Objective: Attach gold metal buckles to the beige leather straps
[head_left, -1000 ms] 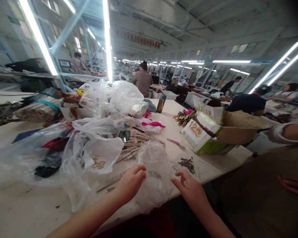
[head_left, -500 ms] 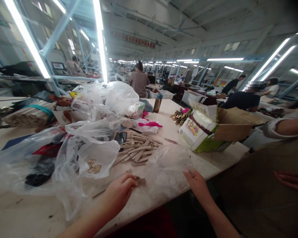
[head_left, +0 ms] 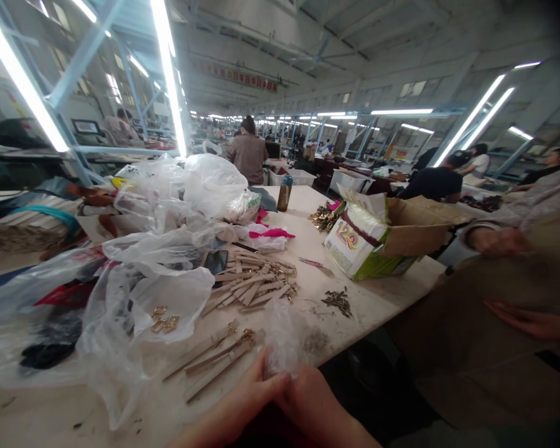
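Both my hands meet at the table's near edge around a crumpled clear plastic bag (head_left: 282, 339). My left hand (head_left: 256, 389) is closed on the bag's left side, with the thumb toward the right. My right hand (head_left: 310, 392) presses against it from the right, fingers closed and partly hidden. Just left of the bag lie a few beige straps (head_left: 219, 361) with gold buckles. Beyond it is a heap of similar straps (head_left: 256, 280). An open white plastic bag (head_left: 168, 298) holding gold buckles (head_left: 164, 320) lies to the left.
A small pile of dark slivers (head_left: 338, 302) lies right of the bag, with pink-handled scissors (head_left: 313, 262) behind. An opened carton (head_left: 368, 239), a bottle (head_left: 285, 193) and a phone (head_left: 216, 261) stand or lie farther back. At right, a co-worker's hands (head_left: 499, 242) hang near the table.
My hands have come together and bunched up the clear bag, which was spread between them. The dark slivers and straps it covered now show. The view has shifted slightly right.
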`<action>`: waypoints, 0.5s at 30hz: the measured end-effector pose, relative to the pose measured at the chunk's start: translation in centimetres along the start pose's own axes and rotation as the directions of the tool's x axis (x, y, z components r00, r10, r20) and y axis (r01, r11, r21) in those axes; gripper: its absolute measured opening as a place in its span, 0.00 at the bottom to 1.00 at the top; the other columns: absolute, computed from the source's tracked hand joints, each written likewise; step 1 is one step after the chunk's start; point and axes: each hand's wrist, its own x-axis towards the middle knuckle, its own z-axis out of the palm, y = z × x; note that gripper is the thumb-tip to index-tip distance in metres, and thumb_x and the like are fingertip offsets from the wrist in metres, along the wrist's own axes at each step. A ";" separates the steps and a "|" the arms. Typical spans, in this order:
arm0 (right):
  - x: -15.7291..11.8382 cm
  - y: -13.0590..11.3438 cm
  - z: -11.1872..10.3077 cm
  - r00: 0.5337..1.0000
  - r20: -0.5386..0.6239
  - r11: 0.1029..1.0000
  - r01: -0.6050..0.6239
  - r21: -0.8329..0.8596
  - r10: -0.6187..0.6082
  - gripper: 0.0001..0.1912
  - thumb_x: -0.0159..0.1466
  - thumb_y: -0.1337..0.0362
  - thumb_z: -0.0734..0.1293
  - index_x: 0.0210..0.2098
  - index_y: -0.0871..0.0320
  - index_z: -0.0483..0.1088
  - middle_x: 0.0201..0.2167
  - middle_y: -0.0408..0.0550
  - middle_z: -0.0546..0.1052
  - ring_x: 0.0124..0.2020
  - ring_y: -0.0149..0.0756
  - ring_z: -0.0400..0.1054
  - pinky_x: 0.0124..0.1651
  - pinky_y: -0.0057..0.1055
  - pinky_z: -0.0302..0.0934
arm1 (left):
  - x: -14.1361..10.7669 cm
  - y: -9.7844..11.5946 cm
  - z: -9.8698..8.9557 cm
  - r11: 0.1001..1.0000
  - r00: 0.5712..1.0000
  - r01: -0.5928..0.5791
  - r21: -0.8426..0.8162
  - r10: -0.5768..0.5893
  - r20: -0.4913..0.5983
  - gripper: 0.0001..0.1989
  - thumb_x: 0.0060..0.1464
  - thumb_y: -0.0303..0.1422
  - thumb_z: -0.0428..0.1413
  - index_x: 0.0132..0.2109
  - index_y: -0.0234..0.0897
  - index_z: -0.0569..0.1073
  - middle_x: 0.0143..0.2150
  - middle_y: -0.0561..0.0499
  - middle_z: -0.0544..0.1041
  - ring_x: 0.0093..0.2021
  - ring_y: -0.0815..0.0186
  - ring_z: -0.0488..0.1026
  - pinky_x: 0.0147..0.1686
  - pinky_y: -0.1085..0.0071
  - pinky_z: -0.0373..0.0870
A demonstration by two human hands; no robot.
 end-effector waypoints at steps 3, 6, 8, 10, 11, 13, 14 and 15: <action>-0.6 0.2 -0.3 1.000 -0.011 0.999 0.014 0.043 -0.013 0.13 0.62 0.62 0.60 0.43 0.60 0.71 0.36 0.54 0.79 0.37 0.47 0.73 0.38 0.36 0.65 | 0.1 0.0 0.1 0.998 0.997 0.017 -0.067 -0.022 -0.074 0.26 0.48 0.51 0.56 0.47 0.36 0.71 0.45 0.45 0.75 0.50 0.53 0.68 0.52 0.59 0.63; -1.6 1.6 -1.3 0.967 -0.214 0.973 -0.096 0.211 0.142 0.13 0.62 0.60 0.59 0.40 0.58 0.71 0.37 0.52 0.78 0.38 0.45 0.72 0.41 0.37 0.63 | 0.0 1.2 -0.3 0.991 0.997 0.014 -0.134 -0.025 -0.076 0.29 0.48 0.55 0.54 0.47 0.37 0.72 0.52 0.44 0.71 0.53 0.52 0.66 0.48 0.59 0.67; -2.1 3.1 -2.1 0.865 -0.350 0.880 -0.190 0.435 0.360 0.13 0.63 0.57 0.59 0.36 0.58 0.70 0.31 0.48 0.76 0.33 0.40 0.70 0.37 0.33 0.62 | 0.0 2.3 -0.6 0.995 0.990 -0.056 -0.085 0.045 -0.130 0.31 0.46 0.56 0.55 0.50 0.38 0.72 0.57 0.44 0.67 0.56 0.52 0.63 0.50 0.61 0.67; -2.3 4.7 -2.7 0.717 -0.377 0.697 -0.211 0.685 0.587 0.14 0.62 0.53 0.60 0.32 0.58 0.67 0.22 0.41 0.69 0.24 0.31 0.63 0.27 0.27 0.59 | 0.0 3.3 -0.9 0.993 0.970 -0.114 0.018 0.115 -0.214 0.33 0.44 0.56 0.56 0.50 0.38 0.72 0.57 0.44 0.67 0.56 0.52 0.63 0.51 0.61 0.66; -2.3 5.4 -2.9 0.646 -0.358 0.597 -0.192 0.779 0.674 0.15 0.60 0.51 0.61 0.31 0.58 0.66 0.19 0.37 0.63 0.20 0.28 0.58 0.23 0.24 0.55 | 0.1 3.6 -1.1 0.990 0.960 -0.127 0.066 0.139 -0.243 0.33 0.44 0.56 0.57 0.50 0.37 0.72 0.56 0.44 0.68 0.55 0.51 0.64 0.51 0.60 0.66; -2.1 6.4 -3.1 0.534 -0.305 0.432 -0.128 0.893 0.788 0.16 0.57 0.49 0.65 0.31 0.57 0.65 0.17 0.34 0.56 0.17 0.24 0.51 0.18 0.21 0.49 | 0.3 3.9 -1.6 0.985 0.947 -0.129 0.115 0.157 -0.279 0.31 0.46 0.55 0.56 0.50 0.37 0.72 0.55 0.45 0.70 0.55 0.51 0.64 0.54 0.58 0.63; -2.0 6.8 -3.0 0.493 -0.278 0.368 -0.095 0.925 0.824 0.17 0.55 0.50 0.66 0.32 0.57 0.65 0.17 0.33 0.55 0.17 0.24 0.49 0.17 0.20 0.47 | 0.3 3.9 -2.0 0.984 0.945 -0.125 0.127 0.157 -0.288 0.30 0.47 0.54 0.54 0.51 0.37 0.72 0.55 0.45 0.70 0.55 0.52 0.64 0.56 0.57 0.61; -1.8 7.0 -2.8 0.462 -0.249 0.311 -0.060 0.949 0.851 0.18 0.53 0.50 0.68 0.33 0.57 0.65 0.17 0.33 0.54 0.16 0.23 0.48 0.17 0.19 0.45 | 0.4 3.9 -2.3 0.982 0.941 -0.126 0.138 0.162 -0.297 0.29 0.49 0.53 0.53 0.51 0.38 0.72 0.55 0.46 0.70 0.56 0.52 0.63 0.57 0.57 0.58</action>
